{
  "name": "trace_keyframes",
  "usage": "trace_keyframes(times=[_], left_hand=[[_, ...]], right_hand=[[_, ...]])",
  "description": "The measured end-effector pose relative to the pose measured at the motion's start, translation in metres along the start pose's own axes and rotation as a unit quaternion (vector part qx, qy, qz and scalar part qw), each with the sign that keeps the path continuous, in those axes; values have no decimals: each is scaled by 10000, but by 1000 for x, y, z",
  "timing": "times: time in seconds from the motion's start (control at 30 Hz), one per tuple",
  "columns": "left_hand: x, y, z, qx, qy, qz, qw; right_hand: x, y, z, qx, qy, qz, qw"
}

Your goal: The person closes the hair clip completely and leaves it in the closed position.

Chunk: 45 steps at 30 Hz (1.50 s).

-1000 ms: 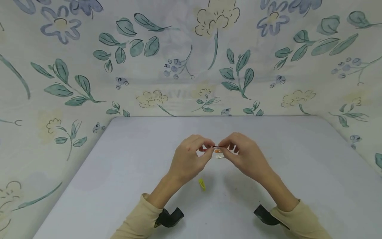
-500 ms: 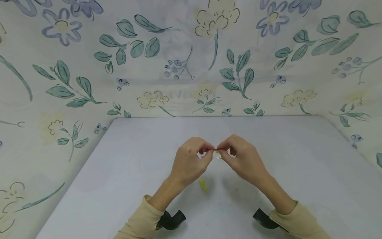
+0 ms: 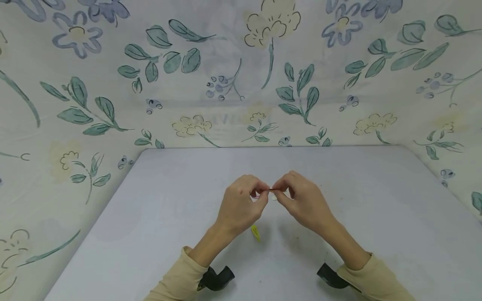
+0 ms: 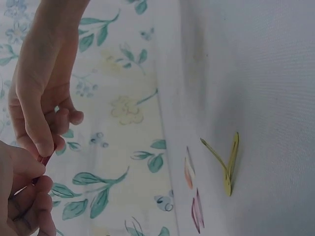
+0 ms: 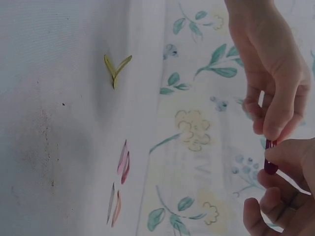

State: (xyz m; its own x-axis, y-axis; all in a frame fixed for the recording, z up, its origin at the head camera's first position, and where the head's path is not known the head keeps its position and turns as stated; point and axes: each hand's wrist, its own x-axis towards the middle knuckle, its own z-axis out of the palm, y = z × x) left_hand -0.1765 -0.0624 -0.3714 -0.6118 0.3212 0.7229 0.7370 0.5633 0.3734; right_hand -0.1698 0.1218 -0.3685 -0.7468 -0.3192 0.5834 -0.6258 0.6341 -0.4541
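Observation:
Above the table, my left hand [image 3: 239, 205] and my right hand [image 3: 301, 200] meet, thumb and forefinger of each pinching one end of a dark red snap hair clip [image 5: 270, 164]. Fingers cover most of the clip, and whether it is snapped closed cannot be told. Below the hands lies a yellow snap hair clip [image 3: 255, 233], its two arms spread in a V [image 4: 229, 179]. Farther back on the table, partly behind my fingers in the head view, are a pink clip [image 5: 121, 158], a red clip [image 5: 126, 169], a white clip [image 5: 110, 204] and an orange clip [image 5: 116, 210].
The white table [image 3: 169, 200] spreads out on both sides of the hands. A flower-printed cloth [image 3: 226, 113] hangs behind it and along its sides. Black straps or mounts [image 3: 217, 279] sit at both wrists, under beige sleeves [image 3: 177, 276].
Both hands have come slightly lower and nearer to me, still pinching the dark red hair clip. Their fingertips are a little closer together. The yellow clip has stayed in place.

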Motion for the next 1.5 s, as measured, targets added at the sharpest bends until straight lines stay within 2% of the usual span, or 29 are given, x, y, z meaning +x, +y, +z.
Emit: trace_keyframes(times=[0.4, 0.9, 1.17, 1.5], left_hand=[[-2, -1, 2, 135, -9, -71, 9999], [-5, 0, 6, 235, 5, -267, 9994], [-6, 1, 9, 271, 50, -270, 9993], [-5, 0, 9, 276, -101, -312, 9991]], right_hand=[[1, 3, 5, -98, -41, 66, 9999], [-1, -1, 9, -230, -91, 450, 9987], [-2, 1, 11, -153, 45, 377, 9992], [-2, 1, 9, -317, -40, 507, 9982]])
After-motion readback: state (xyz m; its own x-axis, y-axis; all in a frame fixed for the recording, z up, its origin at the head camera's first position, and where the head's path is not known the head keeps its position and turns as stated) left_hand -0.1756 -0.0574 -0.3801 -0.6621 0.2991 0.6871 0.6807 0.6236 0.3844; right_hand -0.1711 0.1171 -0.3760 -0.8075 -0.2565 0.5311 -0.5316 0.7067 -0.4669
